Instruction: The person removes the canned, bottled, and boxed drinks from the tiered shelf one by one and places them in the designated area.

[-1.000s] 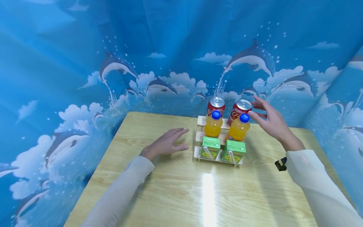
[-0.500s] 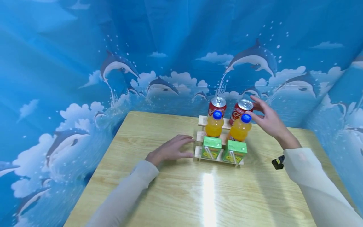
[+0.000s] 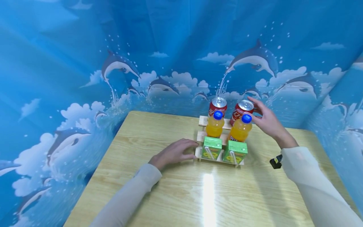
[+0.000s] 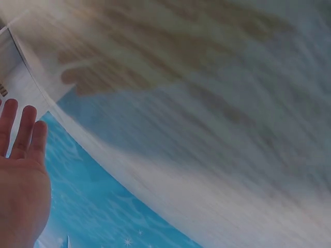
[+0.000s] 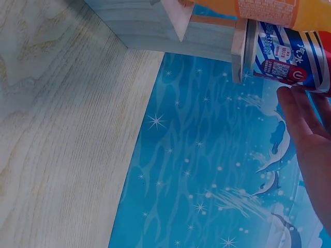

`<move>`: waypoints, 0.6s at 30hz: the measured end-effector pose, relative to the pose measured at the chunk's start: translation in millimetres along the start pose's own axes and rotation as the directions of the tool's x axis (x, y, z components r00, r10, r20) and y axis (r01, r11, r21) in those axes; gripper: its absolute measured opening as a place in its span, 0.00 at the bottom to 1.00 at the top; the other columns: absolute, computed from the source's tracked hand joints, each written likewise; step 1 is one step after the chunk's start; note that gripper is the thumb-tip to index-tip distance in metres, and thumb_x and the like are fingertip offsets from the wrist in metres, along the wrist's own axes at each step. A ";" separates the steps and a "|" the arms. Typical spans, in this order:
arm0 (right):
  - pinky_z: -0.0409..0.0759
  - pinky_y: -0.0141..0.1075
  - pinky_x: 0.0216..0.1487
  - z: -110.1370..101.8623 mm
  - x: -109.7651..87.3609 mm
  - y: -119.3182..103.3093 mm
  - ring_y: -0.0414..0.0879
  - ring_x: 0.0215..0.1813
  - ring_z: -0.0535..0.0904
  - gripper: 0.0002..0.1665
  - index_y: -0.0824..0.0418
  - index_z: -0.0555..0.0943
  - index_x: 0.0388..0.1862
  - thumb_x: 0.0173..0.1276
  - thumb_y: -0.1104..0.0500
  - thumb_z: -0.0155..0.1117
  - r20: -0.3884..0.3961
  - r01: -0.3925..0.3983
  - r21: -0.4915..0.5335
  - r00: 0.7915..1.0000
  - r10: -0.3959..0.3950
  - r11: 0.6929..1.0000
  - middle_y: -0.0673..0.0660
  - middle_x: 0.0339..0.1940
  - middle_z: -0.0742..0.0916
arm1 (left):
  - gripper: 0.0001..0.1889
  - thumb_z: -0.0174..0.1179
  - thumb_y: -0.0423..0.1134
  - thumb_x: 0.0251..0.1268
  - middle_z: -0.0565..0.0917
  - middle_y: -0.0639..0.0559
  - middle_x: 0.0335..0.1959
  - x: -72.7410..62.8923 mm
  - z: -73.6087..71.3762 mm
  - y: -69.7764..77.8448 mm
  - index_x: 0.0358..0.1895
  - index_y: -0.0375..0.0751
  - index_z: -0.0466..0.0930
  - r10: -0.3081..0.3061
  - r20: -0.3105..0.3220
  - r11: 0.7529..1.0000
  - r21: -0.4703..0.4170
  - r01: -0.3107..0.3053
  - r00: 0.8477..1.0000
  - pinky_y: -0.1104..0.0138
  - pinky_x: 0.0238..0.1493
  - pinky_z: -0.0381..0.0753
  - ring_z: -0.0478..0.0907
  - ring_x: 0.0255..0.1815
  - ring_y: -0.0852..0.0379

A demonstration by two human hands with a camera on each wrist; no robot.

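A small three-step wooden rack [image 3: 203,121] carries two red soda cans at the back, two orange drink bottles in the middle and two green juice boxes in front. My right hand [image 3: 267,122] is at the right soda can [image 3: 237,115], thumb before it and fingers to its right side. The right wrist view has the fingers of that hand [image 5: 310,137] nearly straight at the can [image 5: 289,57]; whether they touch is unclear. At the rack's left end, beside the left juice box [image 3: 212,147], my left hand [image 3: 175,152] reaches with relaxed fingers; contact is hard to tell.
The left can [image 3: 213,110] stands behind the left bottle [image 3: 214,128]; the right bottle [image 3: 239,131] is close to my right thumb. Beneath everything lies a wood-grain table [image 3: 158,195]. A blue dolphin-print curtain [image 3: 175,47] hangs behind and at both sides.
My left hand has moved right, up to the rack's left end. My right hand has moved slightly left, closer around the right can. The drinks stay in place on the rack.
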State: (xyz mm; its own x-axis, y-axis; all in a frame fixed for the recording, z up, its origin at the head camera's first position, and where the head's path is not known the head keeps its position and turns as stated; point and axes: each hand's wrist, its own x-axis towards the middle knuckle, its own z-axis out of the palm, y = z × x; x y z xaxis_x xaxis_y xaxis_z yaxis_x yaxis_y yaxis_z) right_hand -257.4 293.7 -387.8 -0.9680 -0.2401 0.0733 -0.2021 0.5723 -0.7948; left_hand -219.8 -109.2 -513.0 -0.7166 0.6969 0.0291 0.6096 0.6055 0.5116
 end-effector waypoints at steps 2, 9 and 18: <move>0.69 0.75 0.78 -0.2 0.0 0.2 0.73 0.83 0.64 0.46 0.52 0.51 0.93 0.87 0.47 0.61 0.006 0.008 0.004 1.000 -0.008 1.000 0.70 0.86 0.67 | 0.32 0.67 0.58 0.78 0.76 0.55 0.80 0.5 1.9 0.7 0.79 0.53 0.75 0.006 -0.004 1.000 0.002 -0.006 1.000 0.54 0.85 0.71 0.72 0.82 0.53; 0.71 0.74 0.77 -0.6 0.6 1.5 0.72 0.83 0.66 0.43 0.56 0.55 0.91 0.87 0.46 0.59 0.019 0.013 0.014 1.000 -0.014 1.000 0.69 0.85 0.69 | 0.31 0.67 0.54 0.78 0.76 0.50 0.80 -0.4 6.2 3.4 0.79 0.51 0.75 0.025 -0.010 1.000 -0.013 -0.026 1.000 0.51 0.85 0.70 0.71 0.82 0.49; 0.81 0.42 0.77 -1.8 2.5 4.3 0.71 0.83 0.68 0.43 0.57 0.57 0.90 0.87 0.47 0.61 0.021 -0.007 0.036 1.000 0.006 0.999 0.69 0.85 0.70 | 0.32 0.67 0.53 0.78 0.76 0.48 0.80 0.7 8.8 2.6 0.79 0.49 0.75 0.029 -0.008 0.999 -0.013 -0.029 1.000 0.53 0.86 0.70 0.72 0.82 0.49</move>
State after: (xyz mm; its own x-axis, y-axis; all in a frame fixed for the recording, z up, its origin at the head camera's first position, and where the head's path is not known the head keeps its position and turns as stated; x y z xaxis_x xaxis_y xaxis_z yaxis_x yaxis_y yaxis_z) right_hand -261.0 297.0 -390.0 -0.9659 -0.2527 0.0558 -0.1898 0.5452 -0.8165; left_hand -215.7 -103.8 -519.2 -0.7015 0.7109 0.0511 0.6256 0.5798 0.5220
